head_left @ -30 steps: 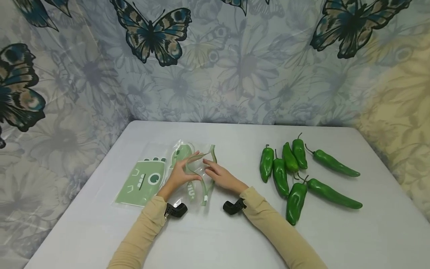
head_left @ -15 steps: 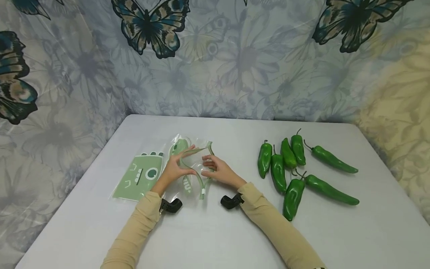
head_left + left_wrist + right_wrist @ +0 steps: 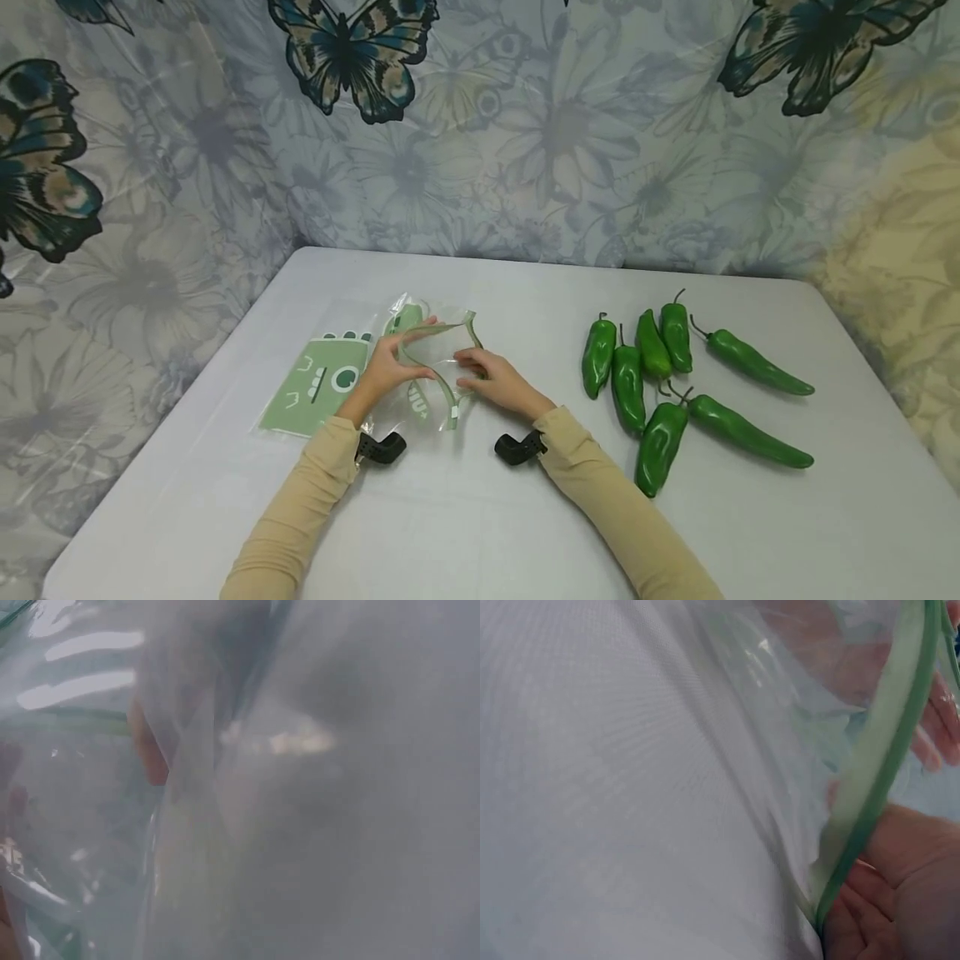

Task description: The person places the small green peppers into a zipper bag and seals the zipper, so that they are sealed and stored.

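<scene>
Nearest: your tan sleeves, a black camera at each wrist. Next, the clear bag, mouth gaping between your hands on the white table. Your left hand is spread wide, thumb and fingers against the green rim. Your right hand reaches over the opposite edge, fingers bent, thumb apart. Beside your left: a flat printed bag. Off right: seven green peppers. Farthest: butterfly-patterned backdrop.

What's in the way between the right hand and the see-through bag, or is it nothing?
Nothing visible. The right hand is at the open mouth of the see-through bag; in the right wrist view, the bag's own green rim crosses in front of it.
</scene>
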A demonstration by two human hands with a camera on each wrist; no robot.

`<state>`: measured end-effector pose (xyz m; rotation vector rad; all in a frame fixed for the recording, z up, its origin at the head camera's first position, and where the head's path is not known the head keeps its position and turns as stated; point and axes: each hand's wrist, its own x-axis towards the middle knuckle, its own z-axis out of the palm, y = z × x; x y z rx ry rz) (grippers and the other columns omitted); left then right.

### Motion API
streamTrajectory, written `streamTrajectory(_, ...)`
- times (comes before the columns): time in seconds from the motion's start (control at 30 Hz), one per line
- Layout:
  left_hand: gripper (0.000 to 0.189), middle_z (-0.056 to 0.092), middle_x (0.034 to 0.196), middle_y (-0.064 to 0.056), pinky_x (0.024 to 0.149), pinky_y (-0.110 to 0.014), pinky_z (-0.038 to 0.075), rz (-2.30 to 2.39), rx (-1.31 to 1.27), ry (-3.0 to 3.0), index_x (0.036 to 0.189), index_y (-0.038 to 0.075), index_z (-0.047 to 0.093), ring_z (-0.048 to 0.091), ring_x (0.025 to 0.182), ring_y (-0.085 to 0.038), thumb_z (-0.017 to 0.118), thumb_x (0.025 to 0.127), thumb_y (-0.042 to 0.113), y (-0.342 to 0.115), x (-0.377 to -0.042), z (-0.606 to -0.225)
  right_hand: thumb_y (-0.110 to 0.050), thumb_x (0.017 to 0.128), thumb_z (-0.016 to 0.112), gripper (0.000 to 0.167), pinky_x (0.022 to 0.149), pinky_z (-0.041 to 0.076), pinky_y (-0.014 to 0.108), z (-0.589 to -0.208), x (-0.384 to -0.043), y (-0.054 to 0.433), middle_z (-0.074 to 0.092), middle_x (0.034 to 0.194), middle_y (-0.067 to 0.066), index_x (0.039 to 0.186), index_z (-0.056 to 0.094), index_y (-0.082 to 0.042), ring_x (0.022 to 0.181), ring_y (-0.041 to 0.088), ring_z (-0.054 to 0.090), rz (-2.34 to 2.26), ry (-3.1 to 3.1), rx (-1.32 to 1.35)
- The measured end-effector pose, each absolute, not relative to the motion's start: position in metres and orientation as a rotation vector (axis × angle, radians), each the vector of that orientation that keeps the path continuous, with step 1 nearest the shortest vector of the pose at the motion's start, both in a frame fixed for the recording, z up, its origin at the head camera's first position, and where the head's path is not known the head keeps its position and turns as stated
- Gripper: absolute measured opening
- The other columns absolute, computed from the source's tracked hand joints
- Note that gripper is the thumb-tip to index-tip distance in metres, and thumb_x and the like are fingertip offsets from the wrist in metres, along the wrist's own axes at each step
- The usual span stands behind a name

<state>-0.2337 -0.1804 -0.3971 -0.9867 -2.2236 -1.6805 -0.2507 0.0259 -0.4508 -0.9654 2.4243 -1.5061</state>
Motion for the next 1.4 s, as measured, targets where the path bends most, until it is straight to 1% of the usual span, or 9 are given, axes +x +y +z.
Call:
streamTrajectory(0.1, 0.075, 0.045, 0.118, -0.032, 0.101, -0.047, 0.021, -1.744, -0.992, -2.188, 0.110, -0.018, 0.051, 0.034, 0.117, -0.045, 0.071, 0.062, 0.036, -0.181, -0.234, -0.398, -0.007, 0.080, 0.067, 0.042, 0.090, 0.039, 0.024, -0.452, -0.251, 0.027, 0.054, 0.116, 0.017, 0.117, 0.052, 0.006, 0.108, 0.026, 0.051, -1.544, 2.404, -0.933)
streamTrajectory(0.37, 0.075, 0.045, 0.119, -0.031, 0.102, -0.043, 0.022, -1.741, -1.030, -2.197, 0.111, -0.018, 0.051, 0.036, 0.116, -0.044, 0.071, 0.062, 0.035, -0.179, -0.234, -0.400, -0.007, 0.070, 0.076, 0.055, 0.091, 0.038, 0.024, -0.453, -0.250, 0.027, 0.053, 0.117, 0.016, 0.117, 0.051, 0.006, 0.109, 0.026, 0.050, -1.538, 2.420, -0.918)
streamTrajectory(0.57, 0.072, 0.045, 0.119, -0.031, 0.100, -0.043, 0.025, -1.735, -1.020, -2.189, 0.111, -0.018, 0.051, 0.037, 0.115, -0.044, 0.072, 0.063, 0.031, -0.182, -0.233, -0.398, -0.009, 0.070, 0.076, 0.061, 0.092, 0.037, 0.022, -0.455, -0.253, 0.026, 0.051, 0.121, 0.016, 0.122, 0.047, 0.005, 0.110, 0.024, 0.049, -1.498, 2.415, -0.919)
streamTrajectory(0.7, 0.070, 0.044, 0.120, -0.031, 0.101, -0.041, 0.025, -1.778, -1.024, -2.202, 0.111, -0.018, 0.051, 0.035, 0.117, -0.043, 0.072, 0.064, 0.029, -0.181, -0.233, -0.396, -0.005, 0.069, 0.076, 0.061, 0.091, 0.037, 0.022, -0.456, -0.253, 0.030, 0.051, 0.120, 0.017, 0.121, 0.047, 0.007, 0.110, 0.025, 0.049, -1.538, 2.392, -0.904)
streamTrajectory(0.77, 0.068, 0.044, 0.119, -0.032, 0.100, -0.039, 0.026, -1.795, -1.043, -2.203, 0.110, -0.018, 0.051, 0.034, 0.118, -0.043, 0.072, 0.065, 0.027, -0.180, -0.232, -0.395, -0.003, 0.069, 0.076, 0.060, 0.091, 0.038, 0.022, -0.456, -0.253, 0.033, 0.051, 0.120, 0.019, 0.121, 0.047, 0.009, 0.110, 0.026, 0.049, -1.568, 2.359, -0.906)
streamTrajectory(0.87, 0.063, 0.046, 0.117, -0.031, 0.095, -0.032, 0.034, -1.799, -1.052, -2.193, 0.109, -0.018, 0.052, 0.037, 0.116, -0.043, 0.073, 0.065, 0.023, -0.179, -0.232, -0.392, -0.001, 0.070, 0.075, 0.059, 0.091, 0.038, 0.024, -0.455, -0.254, 0.036, 0.051, 0.120, 0.020, 0.121, 0.047, 0.010, 0.110, 0.027, 0.050, -1.602, 2.319, -0.940)
streamTrajectory(0.97, 0.061, 0.048, 0.114, -0.032, 0.093, -0.028, 0.037, -1.814, -1.052, -2.165, 0.106, -0.019, 0.053, 0.039, 0.113, -0.045, 0.073, 0.064, 0.019, -0.180, -0.232, -0.392, -0.001, 0.071, 0.074, 0.058, 0.091, 0.039, 0.027, -0.455, -0.254, 0.038, 0.051, 0.119, 0.022, 0.121, 0.046, 0.011, 0.109, 0.029, 0.050, -1.611, 2.299, -0.977)
streamTrajectory(1.13, 0.061, 0.046, 0.114, -0.034, 0.099, -0.034, 0.030, -1.846, -1.045, -2.153, 0.106, -0.021, 0.052, 0.038, 0.113, -0.046, 0.073, 0.063, 0.019, -0.180, -0.233, -0.395, -0.002, 0.072, 0.073, 0.056, 0.090, 0.040, 0.027, -0.455, -0.255, 0.039, 0.051, 0.118, 0.022, 0.120, 0.047, 0.011, 0.108, 0.029, 0.051, -1.624, 2.291, -0.973)
streamTrajectory(1.4, 0.066, 0.041, 0.124, -0.030, 0.102, -0.043, 0.021, -1.929, -0.972, -2.183, 0.113, -0.018, 0.049, 0.031, 0.121, -0.040, 0.073, 0.064, 0.020, -0.178, -0.234, -0.400, 0.002, 0.080, 0.066, 0.046, 0.092, 0.039, 0.029, -0.446, -0.253, 0.044, 0.048, 0.123, 0.025, 0.121, 0.048, 0.013, 0.113, 0.029, 0.047, -1.842, 2.064, -0.807)
